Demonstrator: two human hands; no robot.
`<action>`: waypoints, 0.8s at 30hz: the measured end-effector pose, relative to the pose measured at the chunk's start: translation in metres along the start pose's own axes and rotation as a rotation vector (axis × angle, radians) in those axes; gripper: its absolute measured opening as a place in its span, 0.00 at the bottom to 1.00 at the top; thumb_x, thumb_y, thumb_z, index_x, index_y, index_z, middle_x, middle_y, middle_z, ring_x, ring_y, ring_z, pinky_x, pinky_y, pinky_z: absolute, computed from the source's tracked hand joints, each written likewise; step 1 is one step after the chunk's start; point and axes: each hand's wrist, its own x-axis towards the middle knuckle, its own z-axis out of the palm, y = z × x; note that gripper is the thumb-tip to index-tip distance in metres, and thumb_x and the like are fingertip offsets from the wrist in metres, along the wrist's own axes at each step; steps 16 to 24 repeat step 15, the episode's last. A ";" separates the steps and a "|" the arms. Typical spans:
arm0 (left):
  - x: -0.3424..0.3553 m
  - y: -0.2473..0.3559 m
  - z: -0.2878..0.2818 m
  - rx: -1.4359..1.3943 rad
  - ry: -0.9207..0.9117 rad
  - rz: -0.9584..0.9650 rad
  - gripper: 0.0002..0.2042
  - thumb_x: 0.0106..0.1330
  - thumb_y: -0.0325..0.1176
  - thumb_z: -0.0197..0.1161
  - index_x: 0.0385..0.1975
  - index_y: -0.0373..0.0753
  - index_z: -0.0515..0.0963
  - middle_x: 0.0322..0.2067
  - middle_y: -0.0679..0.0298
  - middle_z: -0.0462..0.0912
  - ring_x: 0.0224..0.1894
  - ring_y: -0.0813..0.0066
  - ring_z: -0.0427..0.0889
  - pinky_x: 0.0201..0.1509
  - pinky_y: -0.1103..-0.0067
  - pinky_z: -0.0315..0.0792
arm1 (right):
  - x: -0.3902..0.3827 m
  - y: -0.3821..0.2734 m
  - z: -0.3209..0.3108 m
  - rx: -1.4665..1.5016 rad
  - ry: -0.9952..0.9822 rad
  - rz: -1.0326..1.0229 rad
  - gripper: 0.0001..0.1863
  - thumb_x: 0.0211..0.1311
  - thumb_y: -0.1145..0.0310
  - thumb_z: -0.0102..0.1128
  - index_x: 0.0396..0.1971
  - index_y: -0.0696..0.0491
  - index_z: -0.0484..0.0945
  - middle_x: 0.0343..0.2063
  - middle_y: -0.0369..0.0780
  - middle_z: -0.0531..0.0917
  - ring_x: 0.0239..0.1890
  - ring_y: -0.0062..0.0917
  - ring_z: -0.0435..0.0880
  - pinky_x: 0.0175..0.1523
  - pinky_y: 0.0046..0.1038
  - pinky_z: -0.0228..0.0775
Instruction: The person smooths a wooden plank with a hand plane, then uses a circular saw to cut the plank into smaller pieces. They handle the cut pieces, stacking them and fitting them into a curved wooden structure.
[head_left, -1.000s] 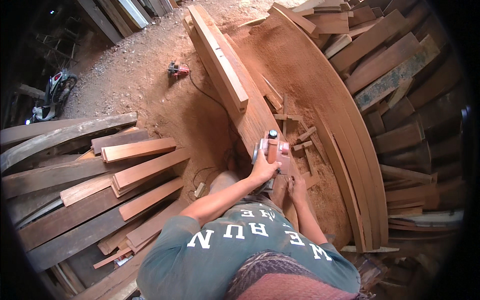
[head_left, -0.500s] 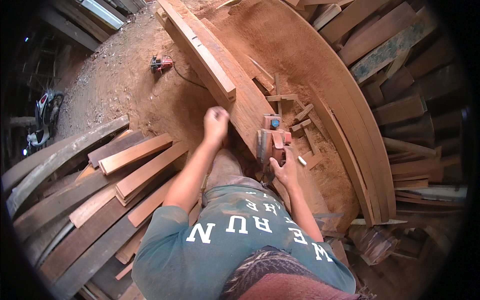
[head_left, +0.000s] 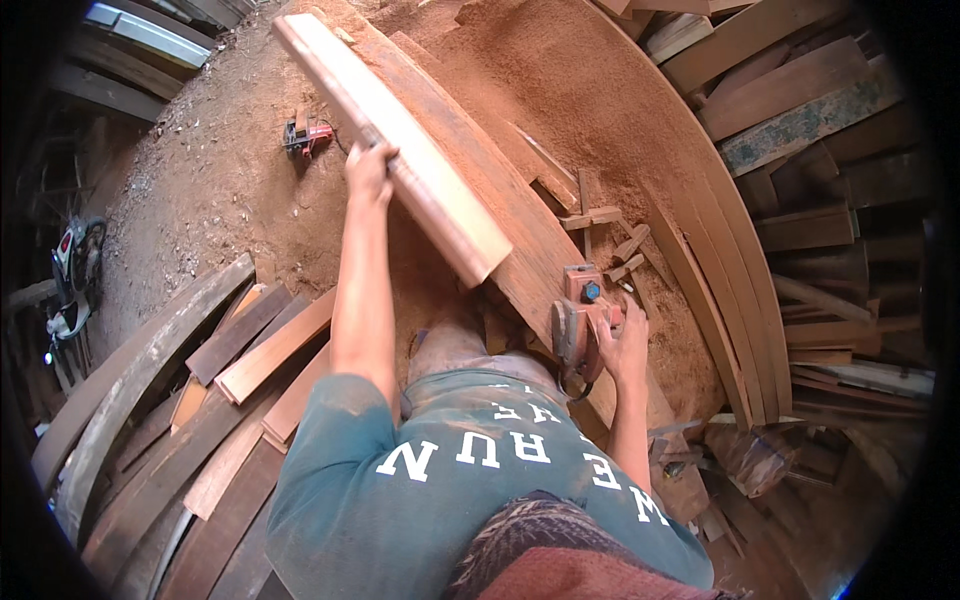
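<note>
My left hand [head_left: 370, 172] is closed on the near-left edge of a long wooden board [head_left: 430, 175], about halfway along it. The board is tilted, its pale broad face turned up, over the left side of a thick wooden beam [head_left: 535, 285]. My right hand [head_left: 622, 345] is wrapped around the rear handle of a red electric planer [head_left: 575, 325] with a blue front knob. The planer rests on the near end of the beam, close to my body. Its underside is hidden.
A red power tool [head_left: 307, 136] sits on the dusty ground. Cut planks [head_left: 265, 350] are piled at left, with more timber [head_left: 800, 150] stacked at right. Wood offcuts [head_left: 625, 245] lie in sawdust beyond the beam; long curved-looking boards [head_left: 735, 260] flank it. A motorcycle [head_left: 75, 270] stands far left.
My left hand has reached forward and taken hold of the board, which has turned so its pale face shows. The right hand remains on the planer.
</note>
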 end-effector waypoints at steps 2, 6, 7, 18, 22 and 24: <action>-0.032 0.019 -0.048 -0.199 -0.085 -0.023 0.28 0.60 0.16 0.56 0.64 0.23 0.64 0.55 0.44 0.79 0.55 0.53 0.84 0.61 0.63 0.82 | 0.020 -0.032 0.003 0.086 -0.035 -0.078 0.34 0.62 0.63 0.70 0.65 0.59 0.70 0.58 0.56 0.77 0.63 0.51 0.74 0.68 0.43 0.66; -0.077 0.026 -0.131 -0.409 -0.061 -0.188 0.24 0.61 0.25 0.60 0.58 0.21 0.73 0.51 0.44 0.84 0.51 0.52 0.87 0.64 0.63 0.80 | 0.059 -0.106 0.034 0.201 -0.175 -0.302 0.33 0.63 0.64 0.69 0.65 0.59 0.70 0.58 0.55 0.77 0.63 0.49 0.74 0.69 0.42 0.66; -0.085 0.023 -0.140 -0.446 -0.040 -0.242 0.23 0.59 0.25 0.60 0.55 0.22 0.76 0.48 0.45 0.86 0.49 0.51 0.87 0.63 0.61 0.80 | 0.064 -0.122 0.045 0.216 -0.204 -0.367 0.33 0.63 0.64 0.69 0.65 0.59 0.69 0.58 0.55 0.77 0.63 0.49 0.74 0.70 0.42 0.65; -0.102 -0.011 -0.182 -0.424 0.079 -0.243 0.30 0.60 0.26 0.61 0.65 0.26 0.69 0.58 0.47 0.80 0.60 0.51 0.81 0.74 0.62 0.69 | 0.070 -0.207 0.070 0.230 -0.419 -0.542 0.34 0.64 0.64 0.69 0.67 0.55 0.68 0.62 0.53 0.73 0.67 0.50 0.70 0.72 0.44 0.62; -0.102 -0.011 -0.182 -0.424 0.079 -0.243 0.30 0.60 0.26 0.61 0.65 0.26 0.69 0.58 0.47 0.80 0.60 0.51 0.81 0.74 0.62 0.69 | 0.070 -0.207 0.070 0.230 -0.419 -0.542 0.34 0.64 0.64 0.69 0.67 0.55 0.68 0.62 0.53 0.73 0.67 0.50 0.70 0.72 0.44 0.62; -0.102 -0.011 -0.182 -0.424 0.079 -0.243 0.30 0.60 0.26 0.61 0.65 0.26 0.69 0.58 0.47 0.80 0.60 0.51 0.81 0.74 0.62 0.69 | 0.070 -0.207 0.070 0.230 -0.419 -0.542 0.34 0.64 0.64 0.69 0.67 0.55 0.68 0.62 0.53 0.73 0.67 0.50 0.70 0.72 0.44 0.62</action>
